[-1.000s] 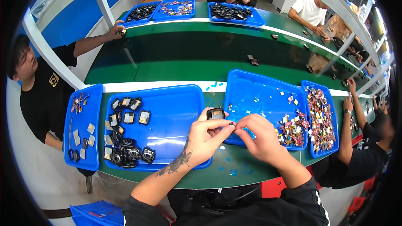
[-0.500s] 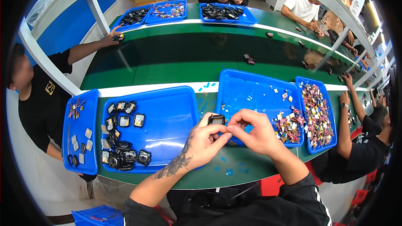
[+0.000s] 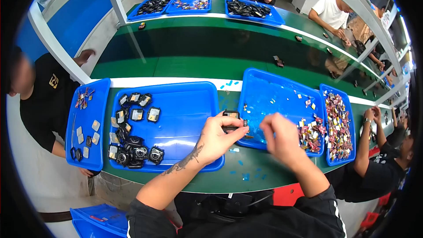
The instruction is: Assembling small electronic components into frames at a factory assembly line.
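Observation:
My left hand (image 3: 217, 135) is closed around a black watch case (image 3: 231, 115), thumb and fingers pinching its side, over the gap between two blue trays. Off to the right, my right hand (image 3: 280, 137) is apart from it, its fingers curled and smeared by motion; whether they hold anything I cannot tell. Under the hands, the right tray (image 3: 269, 90) holds small blue film scraps and a pile of small pink-and-white parts (image 3: 310, 134). In the left tray (image 3: 187, 121) lie several more black watch cases (image 3: 140, 152).
A narrow tray (image 3: 90, 113) at far left carries small square pieces. Another narrow tray (image 3: 350, 121) on the right is full of pink and yellow parts. Beyond runs a green conveyor belt (image 3: 176, 61) with scattered parts. White frame posts (image 3: 115, 1) and co-workers stand around.
My right hand has pulled away rightward from the watch case, which stays in my left hand. The co-worker at left has drawn an arm back, leaving a small part on the belt.

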Demonstrator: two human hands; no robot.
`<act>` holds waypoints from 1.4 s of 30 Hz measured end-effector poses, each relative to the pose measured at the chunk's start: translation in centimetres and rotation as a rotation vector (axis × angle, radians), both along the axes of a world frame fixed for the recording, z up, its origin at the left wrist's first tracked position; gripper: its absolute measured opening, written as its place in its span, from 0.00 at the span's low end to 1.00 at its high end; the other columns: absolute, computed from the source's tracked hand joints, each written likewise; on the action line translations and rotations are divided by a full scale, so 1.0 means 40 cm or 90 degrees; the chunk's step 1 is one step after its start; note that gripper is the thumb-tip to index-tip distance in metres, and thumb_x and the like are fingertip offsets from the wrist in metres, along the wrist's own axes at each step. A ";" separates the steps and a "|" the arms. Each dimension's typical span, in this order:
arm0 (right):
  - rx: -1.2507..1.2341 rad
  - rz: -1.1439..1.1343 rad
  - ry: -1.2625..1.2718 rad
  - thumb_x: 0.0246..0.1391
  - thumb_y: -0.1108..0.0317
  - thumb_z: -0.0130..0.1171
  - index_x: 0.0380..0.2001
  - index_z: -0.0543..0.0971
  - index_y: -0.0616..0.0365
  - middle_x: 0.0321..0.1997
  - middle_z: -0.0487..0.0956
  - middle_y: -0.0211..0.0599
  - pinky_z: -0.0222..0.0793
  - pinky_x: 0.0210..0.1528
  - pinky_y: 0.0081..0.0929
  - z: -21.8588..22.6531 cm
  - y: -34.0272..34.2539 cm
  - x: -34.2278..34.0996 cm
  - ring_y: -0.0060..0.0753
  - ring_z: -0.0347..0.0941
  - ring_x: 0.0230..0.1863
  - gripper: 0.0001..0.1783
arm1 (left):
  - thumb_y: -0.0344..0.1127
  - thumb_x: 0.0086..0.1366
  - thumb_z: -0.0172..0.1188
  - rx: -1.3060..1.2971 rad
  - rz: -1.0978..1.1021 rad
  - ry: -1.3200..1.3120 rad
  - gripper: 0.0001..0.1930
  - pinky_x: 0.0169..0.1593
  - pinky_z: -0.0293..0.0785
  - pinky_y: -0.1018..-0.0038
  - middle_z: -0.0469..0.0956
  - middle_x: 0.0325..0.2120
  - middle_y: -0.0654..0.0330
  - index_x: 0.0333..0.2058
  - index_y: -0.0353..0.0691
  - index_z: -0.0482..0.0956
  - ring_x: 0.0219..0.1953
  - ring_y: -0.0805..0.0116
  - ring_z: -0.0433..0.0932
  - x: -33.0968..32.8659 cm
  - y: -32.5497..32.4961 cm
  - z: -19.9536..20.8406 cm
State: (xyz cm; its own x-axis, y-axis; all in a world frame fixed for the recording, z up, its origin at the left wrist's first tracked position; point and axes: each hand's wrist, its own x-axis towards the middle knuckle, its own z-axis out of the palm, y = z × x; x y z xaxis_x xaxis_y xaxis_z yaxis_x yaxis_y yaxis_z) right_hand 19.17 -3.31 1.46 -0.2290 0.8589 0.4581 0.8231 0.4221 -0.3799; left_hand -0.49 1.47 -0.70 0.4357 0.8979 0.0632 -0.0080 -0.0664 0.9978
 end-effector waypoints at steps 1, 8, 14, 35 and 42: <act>-0.017 -0.052 -0.063 0.48 0.77 0.59 0.39 0.74 0.59 0.32 0.77 0.41 0.73 0.31 0.37 0.005 0.023 0.031 0.49 0.76 0.33 0.13 | 0.29 0.56 0.66 0.001 0.001 -0.003 0.07 0.40 0.69 0.80 0.79 0.28 0.63 0.32 0.32 0.83 0.34 0.77 0.74 0.003 -0.001 -0.001; -0.264 0.171 0.393 0.54 0.76 0.59 0.42 0.82 0.60 0.35 0.80 0.37 0.69 0.40 0.21 0.035 -0.001 0.003 0.24 0.74 0.37 0.12 | 0.29 0.60 0.64 -0.272 -0.220 -0.170 0.07 0.24 0.61 0.86 0.79 0.30 0.62 0.36 0.31 0.82 0.24 0.84 0.70 -0.010 -0.013 0.022; -0.251 0.169 0.721 0.54 0.77 0.60 0.37 0.78 0.67 0.35 0.78 0.38 0.73 0.37 0.21 -0.003 -0.014 0.018 0.23 0.74 0.38 0.08 | 0.29 0.69 0.46 -0.139 -0.170 -0.101 0.20 0.35 0.69 0.83 0.75 0.48 0.56 0.60 0.37 0.62 0.34 0.80 0.73 -0.010 0.009 0.013; 0.046 -0.057 0.363 0.45 0.83 0.64 0.34 0.82 0.65 0.31 0.80 0.42 0.74 0.31 0.24 0.021 -0.025 -0.119 0.33 0.78 0.30 0.10 | 0.22 0.66 0.52 -0.155 -0.090 -0.304 0.19 0.54 0.72 0.75 0.76 0.48 0.52 0.56 0.25 0.68 0.50 0.69 0.75 0.007 -0.023 0.021; 0.071 -0.043 0.328 0.46 0.82 0.64 0.35 0.82 0.65 0.31 0.80 0.42 0.72 0.28 0.20 0.047 -0.017 -0.112 0.26 0.76 0.26 0.10 | 0.22 0.66 0.52 -0.091 -0.106 -0.242 0.18 0.57 0.70 0.73 0.76 0.49 0.52 0.55 0.25 0.69 0.51 0.68 0.74 0.003 -0.022 0.021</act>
State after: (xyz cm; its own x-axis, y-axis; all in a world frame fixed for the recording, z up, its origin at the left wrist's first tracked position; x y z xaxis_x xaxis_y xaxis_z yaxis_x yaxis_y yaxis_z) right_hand 14.67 -4.00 3.32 0.1034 0.8034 0.5864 0.5682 0.4362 -0.6978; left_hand -0.35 0.58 0.16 0.5447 0.8290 0.1272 -0.3751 0.1052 0.9210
